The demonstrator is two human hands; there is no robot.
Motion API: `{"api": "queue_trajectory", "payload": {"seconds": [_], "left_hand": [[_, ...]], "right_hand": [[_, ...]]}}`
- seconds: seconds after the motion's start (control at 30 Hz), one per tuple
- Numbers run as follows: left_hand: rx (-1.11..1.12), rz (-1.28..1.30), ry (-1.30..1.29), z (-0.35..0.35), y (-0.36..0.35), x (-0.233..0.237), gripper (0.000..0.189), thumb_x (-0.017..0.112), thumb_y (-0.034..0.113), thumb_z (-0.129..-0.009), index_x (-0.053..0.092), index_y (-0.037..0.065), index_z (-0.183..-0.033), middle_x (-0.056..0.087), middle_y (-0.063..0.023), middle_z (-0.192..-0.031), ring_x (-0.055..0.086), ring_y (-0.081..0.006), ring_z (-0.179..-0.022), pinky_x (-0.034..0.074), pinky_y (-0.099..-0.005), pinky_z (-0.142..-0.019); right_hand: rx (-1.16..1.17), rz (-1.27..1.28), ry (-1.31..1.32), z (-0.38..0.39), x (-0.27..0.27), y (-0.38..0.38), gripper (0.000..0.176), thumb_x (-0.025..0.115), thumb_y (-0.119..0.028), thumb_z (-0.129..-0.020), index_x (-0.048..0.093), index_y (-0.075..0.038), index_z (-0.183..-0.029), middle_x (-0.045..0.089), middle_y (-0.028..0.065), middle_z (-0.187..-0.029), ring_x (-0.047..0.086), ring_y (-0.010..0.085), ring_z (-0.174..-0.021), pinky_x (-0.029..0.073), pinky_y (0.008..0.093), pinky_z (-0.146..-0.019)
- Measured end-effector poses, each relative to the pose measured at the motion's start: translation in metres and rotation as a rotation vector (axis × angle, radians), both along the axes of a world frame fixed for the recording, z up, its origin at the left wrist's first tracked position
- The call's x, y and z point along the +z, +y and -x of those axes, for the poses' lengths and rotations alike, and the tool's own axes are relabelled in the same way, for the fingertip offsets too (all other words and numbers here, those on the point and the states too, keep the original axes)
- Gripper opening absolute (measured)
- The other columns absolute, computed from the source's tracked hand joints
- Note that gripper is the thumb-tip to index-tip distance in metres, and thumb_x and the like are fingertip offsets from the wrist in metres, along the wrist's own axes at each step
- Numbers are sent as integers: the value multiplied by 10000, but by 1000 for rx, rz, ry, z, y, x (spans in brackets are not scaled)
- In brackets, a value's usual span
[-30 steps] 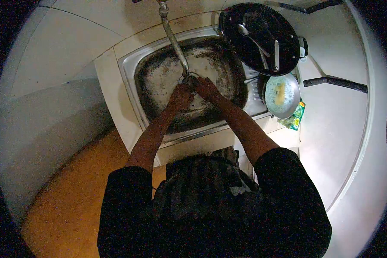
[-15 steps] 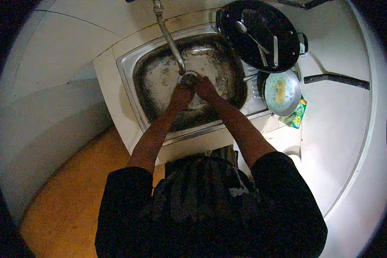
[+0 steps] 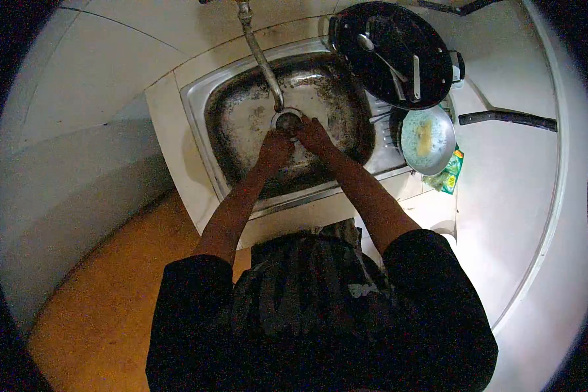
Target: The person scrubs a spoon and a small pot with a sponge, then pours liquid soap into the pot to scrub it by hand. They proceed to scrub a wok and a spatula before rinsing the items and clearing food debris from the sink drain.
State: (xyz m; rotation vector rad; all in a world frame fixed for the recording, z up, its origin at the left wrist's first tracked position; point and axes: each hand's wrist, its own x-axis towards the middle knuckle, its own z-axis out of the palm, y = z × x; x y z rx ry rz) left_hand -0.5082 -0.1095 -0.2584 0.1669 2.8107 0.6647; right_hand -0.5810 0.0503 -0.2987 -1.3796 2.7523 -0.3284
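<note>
In the sink (image 3: 242,124), directly under the tap spout (image 3: 268,72), I have a small round bowl-like vessel (image 3: 288,120) with a pale, shiny rim and a dark inside. My left hand (image 3: 277,147) grips its near left side with curled fingers. On the right side, my right hand (image 3: 313,136) holds the rim, its fingers bent and partly hidden in shadow. The vessel's exact kind and what it contains are too dark to make out.
To the right, a large black pan (image 3: 398,55) holds a spoon (image 3: 366,42) and other utensils. Below it a pale bowl (image 3: 428,140) carries a yellowish piece (image 3: 424,137). A green packet (image 3: 452,173) lies beside that bowl. A black bracket (image 3: 509,120) juts from the right wall.
More of the vessel's rim and dark inside shows between my hands now. My left hand has shifted slightly down, off the opening. Both hands stay under the spout.
</note>
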Motion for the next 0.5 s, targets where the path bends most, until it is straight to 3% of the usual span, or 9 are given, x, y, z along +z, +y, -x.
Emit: {"api": "queue_trajectory", "payload": {"seconds": [0.13,0.17,0.23,0.33,0.37,0.43,0.5], "left_hand": [[4,71,126,-11,-1,-11,265,602,239,-821,609,19,-968,606,-165,-943,589,-293,-847,461,-427,-815],[6,82,154,-13,-2,-12,268,607,240,-820,608,17,-970,606,-165,-950,591,-293,-852,465,-422,-817],[6,105,234,-18,-4,-12,274,617,241,-819,607,14,-973,605,-167,-965,594,-295,-863,473,-413,-819],[42,48,372,-27,-8,1,283,633,242,-817,605,10,-978,604,-170,-986,600,-296,-880,484,-398,-823],[87,-41,345,-29,-9,20,287,638,242,-817,604,8,-979,604,-170,-993,602,-297,-886,488,-393,-824],[172,-172,237,-23,-10,79,278,652,245,-809,614,4,-943,615,-172,-959,609,-296,-872,490,-389,-812],[319,-303,-76,-25,-12,118,243,657,224,-806,620,-3,-884,626,-167,-906,617,-297,-848,486,-379,-807]], "right_hand": [[48,-162,92,4,20,3,239,512,-183,-825,616,-95,-1023,561,246,-1136,495,345,-1094,418,484,-862],[64,-322,-146,10,18,1,262,511,-166,-832,605,-96,-1065,536,232,-1188,481,344,-1121,400,492,-900],[77,-476,-375,12,18,8,288,509,-149,-838,593,-96,-1108,511,218,-1241,468,343,-1148,383,501,-939],[45,-7,-286,-2,22,43,360,518,-104,-838,560,-121,-1195,483,164,-1296,450,321,-1184,366,473,-989],[-72,142,-352,-3,37,49,398,537,-93,-827,541,-123,-1224,495,147,-1287,457,308,-1183,371,448,-993],[-182,296,-413,-3,76,61,441,555,-82,-816,523,-125,-1253,506,129,-1279,465,296,-1182,376,423,-996],[-300,425,-649,1,128,70,476,589,-84,-817,496,-114,-1283,503,101,-1294,495,282,-1157,381,365,-985]]}}
